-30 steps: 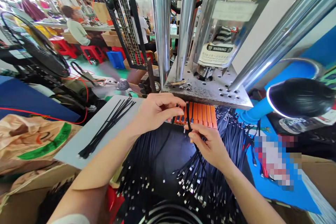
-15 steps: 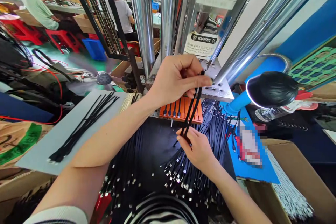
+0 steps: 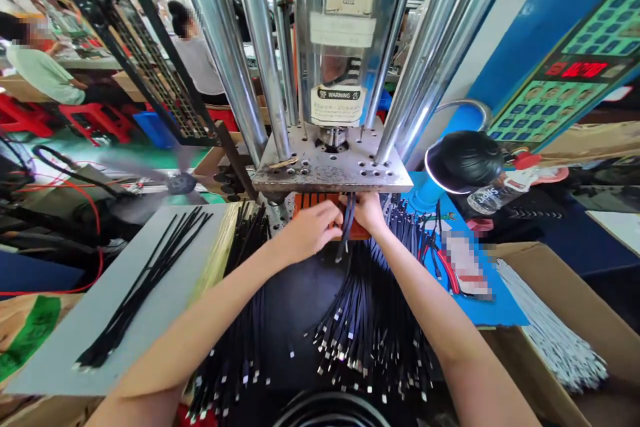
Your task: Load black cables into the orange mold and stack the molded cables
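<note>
Two or so black flat cables (image 3: pixel 349 223) hang at the front of an orange slotted fixture (image 3: pixel 358 232), their lower ends pointing down towards me. My right hand (image 3: pixel 369 213) is closed on these cables near their upper part, its fingers partly behind them. From the left, my left hand (image 3: pixel 316 230) reaches in with curled fingers pinching at the same cables; the exact contact is partly hidden. Over the fixture sits the thick metal plate (image 3: pixel 333 177) of a press. More black cables lie in the fixture's slots, mostly covered by my hands and the plate.
Bundles of black cables (image 3: pixel 350 320) lie right and left on the dark worktop (image 3: pixel 295 293). Another bunch (image 3: pixel 145 287) rests on a grey board (image 3: pixel 55 347). At right are a black lamp (image 3: pixel 465 160), red-handled pliers (image 3: pixel 447 270) and a carton (image 3: pixel 575 307) of white cables.
My hands have brought the black cables forward and down to the orange fixture. My left hand dropped from above; my right hand moved up to the fixture. The view has turned.
</note>
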A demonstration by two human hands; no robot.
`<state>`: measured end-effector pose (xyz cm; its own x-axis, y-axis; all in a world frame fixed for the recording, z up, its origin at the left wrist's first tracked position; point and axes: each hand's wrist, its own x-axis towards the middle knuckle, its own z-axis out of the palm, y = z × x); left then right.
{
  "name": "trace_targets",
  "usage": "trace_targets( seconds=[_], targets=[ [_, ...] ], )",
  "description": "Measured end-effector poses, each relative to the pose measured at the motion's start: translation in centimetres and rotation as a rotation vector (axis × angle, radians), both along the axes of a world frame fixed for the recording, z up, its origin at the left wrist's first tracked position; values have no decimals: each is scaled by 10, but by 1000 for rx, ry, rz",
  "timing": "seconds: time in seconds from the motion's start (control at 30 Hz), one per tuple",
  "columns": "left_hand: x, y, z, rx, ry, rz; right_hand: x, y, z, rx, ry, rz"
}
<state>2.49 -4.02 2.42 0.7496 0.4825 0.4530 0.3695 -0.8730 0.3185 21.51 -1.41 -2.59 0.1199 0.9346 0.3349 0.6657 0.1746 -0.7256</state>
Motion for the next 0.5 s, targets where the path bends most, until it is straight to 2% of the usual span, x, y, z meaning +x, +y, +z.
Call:
trace_targets(
  seconds=[0.07,0.13,0.2,0.33,0.5],
  targets=[
    [-6,-3,-28,59,284,-37,1,4,-3,-18,1,-3],
    [-10,-9,-42,105,425,-41,2,4,-5,-37,-3,13],
    [-11,-13,-43,122,486,-32,4,2,-7,-50,5,50],
    [-9,-15,-36,71,526,-22,6,-3,-7,-80,1,95],
    [2,3,-31,-87,542,19,4,16,-1,-121,-215,-79]
  ],
)
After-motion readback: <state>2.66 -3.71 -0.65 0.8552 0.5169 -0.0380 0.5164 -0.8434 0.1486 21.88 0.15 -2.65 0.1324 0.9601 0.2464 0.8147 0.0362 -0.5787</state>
